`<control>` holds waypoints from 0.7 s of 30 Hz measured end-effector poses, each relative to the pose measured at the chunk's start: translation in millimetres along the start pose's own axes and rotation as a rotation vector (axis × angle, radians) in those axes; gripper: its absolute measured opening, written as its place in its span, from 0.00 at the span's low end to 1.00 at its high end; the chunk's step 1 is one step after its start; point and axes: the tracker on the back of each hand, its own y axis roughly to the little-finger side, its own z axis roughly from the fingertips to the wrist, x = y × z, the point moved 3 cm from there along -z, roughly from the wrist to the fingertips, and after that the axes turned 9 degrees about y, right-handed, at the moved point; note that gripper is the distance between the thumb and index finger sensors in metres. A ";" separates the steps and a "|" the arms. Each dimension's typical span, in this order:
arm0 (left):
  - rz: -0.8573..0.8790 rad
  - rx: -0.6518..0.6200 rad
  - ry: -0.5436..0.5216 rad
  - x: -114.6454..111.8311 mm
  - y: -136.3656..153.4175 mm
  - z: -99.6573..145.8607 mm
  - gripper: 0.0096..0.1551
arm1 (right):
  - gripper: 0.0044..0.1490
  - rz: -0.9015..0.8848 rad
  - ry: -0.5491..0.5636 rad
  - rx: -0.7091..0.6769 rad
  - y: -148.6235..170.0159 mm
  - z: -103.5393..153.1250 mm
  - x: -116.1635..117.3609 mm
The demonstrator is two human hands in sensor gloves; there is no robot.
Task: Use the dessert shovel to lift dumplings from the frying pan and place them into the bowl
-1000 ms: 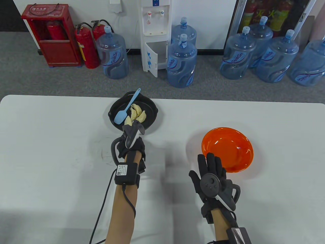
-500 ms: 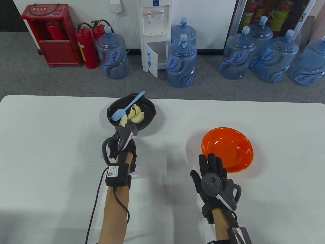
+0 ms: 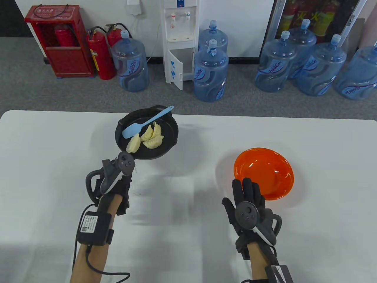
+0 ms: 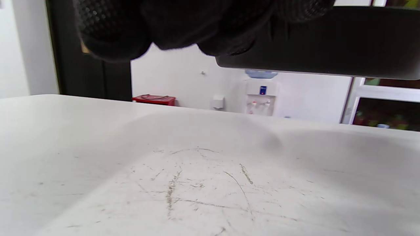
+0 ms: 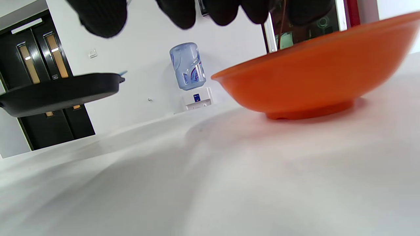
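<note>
The black frying pan [image 3: 168, 145] is held above the table, as its floating dark body [image 5: 59, 93] shows in the right wrist view. It carries several pale dumplings [image 3: 148, 138] and the light blue dessert shovel [image 3: 144, 123], whose handle sticks out past the far rim. My left hand [image 3: 113, 179] grips the pan's handle at its near side, the handle itself hidden under the tracker. The curled fingers [image 4: 164, 26] sit beside the pan's underside [image 4: 328, 42]. The orange bowl [image 3: 265, 174] stands empty on the right. My right hand [image 3: 247, 203] lies flat, fingers straight, at the bowl's near rim [image 5: 315, 78].
The white table [image 3: 188, 235] reaches across the whole view. On the floor behind its far edge stand several blue water bottles [image 3: 210, 73], a water dispenser [image 3: 179, 41] and red fire extinguishers [image 3: 100, 53].
My left hand has drawn back toward me and to the left, carrying the pan with it; the pan has turned and all the dumplings now show. The right hand has barely moved.
</note>
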 end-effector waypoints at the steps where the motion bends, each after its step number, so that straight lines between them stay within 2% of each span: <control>1: -0.006 -0.016 -0.009 1.7 2.5 5.3 0.32 | 0.49 -0.005 0.009 0.001 0.4 0.0 -0.8; 5: 0.004 -0.087 -0.040 3.0 12.8 31.7 0.32 | 0.50 -0.025 0.010 0.010 3.0 0.6 -1.6; 13: -0.051 -0.220 -0.054 -12.6 18.4 66.4 0.32 | 0.50 -0.035 -0.004 0.028 6.2 1.2 0.3; 21: -0.105 -0.317 -0.058 -22.6 21.9 80.4 0.32 | 0.49 -0.031 -0.006 0.030 6.2 1.1 0.6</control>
